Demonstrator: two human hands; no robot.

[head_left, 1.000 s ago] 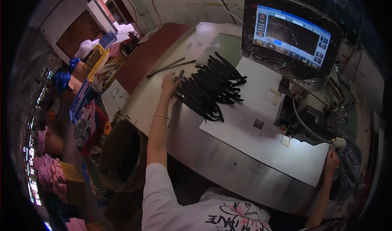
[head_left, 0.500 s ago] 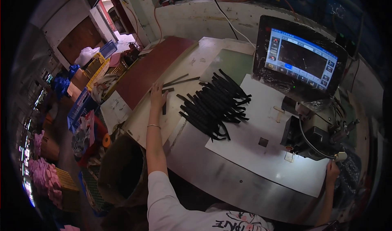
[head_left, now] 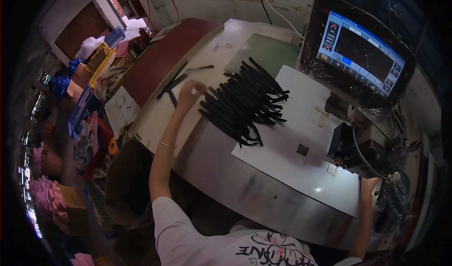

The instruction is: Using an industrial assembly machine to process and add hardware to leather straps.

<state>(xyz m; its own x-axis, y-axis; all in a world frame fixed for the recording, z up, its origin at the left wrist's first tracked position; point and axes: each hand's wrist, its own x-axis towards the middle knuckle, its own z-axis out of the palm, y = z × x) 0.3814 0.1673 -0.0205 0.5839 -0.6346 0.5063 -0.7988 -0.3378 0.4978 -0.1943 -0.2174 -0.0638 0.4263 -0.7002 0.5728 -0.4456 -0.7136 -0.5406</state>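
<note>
Black fabric-like strips lie side by side in a thick pile [head_left: 242,101] on the worktable. My left hand [head_left: 189,95] is at the pile's left edge, thumb and fingers curled together in a ring-like pinch. Its fingertips are close to the strip ends; whether one is between them is too blurred to tell. Beyond it, a few loose black strips [head_left: 173,84] lie apart from the pile. At the far right, my right hand [head_left: 369,187] is raised beside the black head of a machine [head_left: 360,150]. The machine hides its fingers.
A lit touchscreen [head_left: 362,54] stands over the table's back right. A white sheet [head_left: 287,172] with a dark square opening lies under part of the pile. A dark red board [head_left: 160,61] runs along the table's left side. Crates [head_left: 84,113] and bags crowd the floor left.
My left hand has left the loose strips and come to the pile's left edge, its fingers curling. The loose strips now lie spread farther left. My right hand stays by the machine; the view has shifted.
</note>
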